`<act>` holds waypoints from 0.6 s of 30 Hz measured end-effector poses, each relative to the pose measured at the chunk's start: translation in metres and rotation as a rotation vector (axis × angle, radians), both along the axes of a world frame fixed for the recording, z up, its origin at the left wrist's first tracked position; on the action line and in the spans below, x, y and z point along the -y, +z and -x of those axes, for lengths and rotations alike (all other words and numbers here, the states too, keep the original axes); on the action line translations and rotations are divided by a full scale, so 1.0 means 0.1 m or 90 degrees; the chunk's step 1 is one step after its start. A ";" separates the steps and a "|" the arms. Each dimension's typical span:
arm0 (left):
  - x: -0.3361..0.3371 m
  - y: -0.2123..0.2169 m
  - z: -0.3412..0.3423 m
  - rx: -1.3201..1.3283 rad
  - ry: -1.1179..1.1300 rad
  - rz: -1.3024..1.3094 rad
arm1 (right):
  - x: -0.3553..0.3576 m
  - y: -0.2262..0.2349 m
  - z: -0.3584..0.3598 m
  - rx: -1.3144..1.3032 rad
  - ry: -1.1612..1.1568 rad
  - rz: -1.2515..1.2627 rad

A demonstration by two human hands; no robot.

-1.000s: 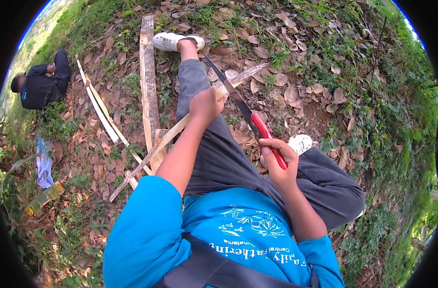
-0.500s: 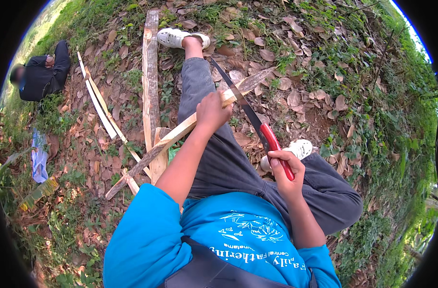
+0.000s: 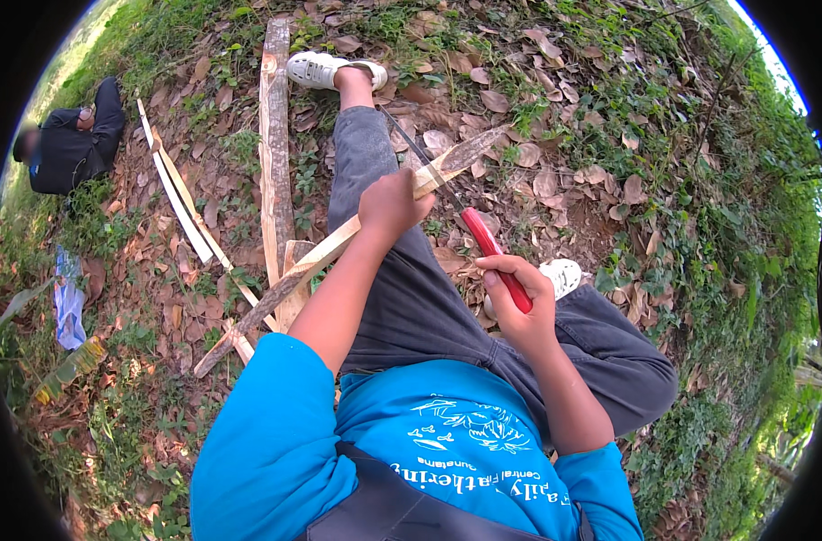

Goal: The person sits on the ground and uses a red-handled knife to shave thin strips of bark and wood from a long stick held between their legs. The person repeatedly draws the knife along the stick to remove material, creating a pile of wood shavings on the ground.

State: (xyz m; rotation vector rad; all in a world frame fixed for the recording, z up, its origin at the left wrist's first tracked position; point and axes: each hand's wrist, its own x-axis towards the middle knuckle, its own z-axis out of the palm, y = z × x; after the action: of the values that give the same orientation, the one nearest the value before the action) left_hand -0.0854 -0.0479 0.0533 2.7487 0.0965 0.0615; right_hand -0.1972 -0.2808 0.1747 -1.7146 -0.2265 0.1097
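My left hand (image 3: 394, 206) is wrapped round a long split stick (image 3: 325, 251) of pale wood with bark along part of it. The stick slants from the lower left up to the right, and its far end stretches past my fist. My right hand (image 3: 530, 305) grips the red handle (image 3: 483, 236) of a long dark-bladed knife (image 3: 413, 147). The blade crosses the stick just beyond my left fist and points up and to the left, its narrow side turned towards me. Whether the edge bites into the wood I cannot tell.
A barked plank (image 3: 275, 162) lies on the leafy ground left of my outstretched leg, with a short wood piece (image 3: 292, 302) near its lower end. Thin split strips (image 3: 181, 194) lie further left. Another person (image 3: 75, 149) sits at the far left, above a blue-white plastic bag (image 3: 69, 307).
The knife has turned in my right hand, so its blade looks thinner. My right hand has shifted slightly left and up. My left hand keeps its hold on the stick.
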 end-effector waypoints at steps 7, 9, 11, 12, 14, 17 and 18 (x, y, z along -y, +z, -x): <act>0.09 -0.08 0.08 0.069 0.021 -0.039 | -0.40 -0.13 -0.30 0.045 -0.025 0.046; 0.08 -0.06 0.07 0.057 0.024 -0.042 | -0.40 -0.14 -0.28 0.054 -0.027 0.035; 0.09 -0.02 0.06 0.037 0.030 -0.040 | -0.35 -0.12 -0.28 0.051 -0.019 0.029; 0.09 -0.02 0.05 0.030 0.029 -0.039 | -0.33 -0.11 -0.27 0.053 -0.018 0.027; 0.08 -0.02 0.04 0.017 0.024 -0.036 | -0.32 -0.12 -0.25 0.060 -0.018 0.034; 0.10 0.00 0.05 0.007 0.026 -0.039 | -0.34 -0.14 -0.23 0.058 -0.024 0.028; 0.09 0.00 0.05 0.017 0.022 -0.039 | -0.34 -0.15 -0.21 0.052 -0.025 0.024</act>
State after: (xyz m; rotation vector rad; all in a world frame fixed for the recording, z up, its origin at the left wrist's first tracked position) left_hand -0.0907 -0.0570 0.0531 2.8067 0.1367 0.1128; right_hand -0.1760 -0.2463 0.1601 -1.7621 -0.2514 0.0151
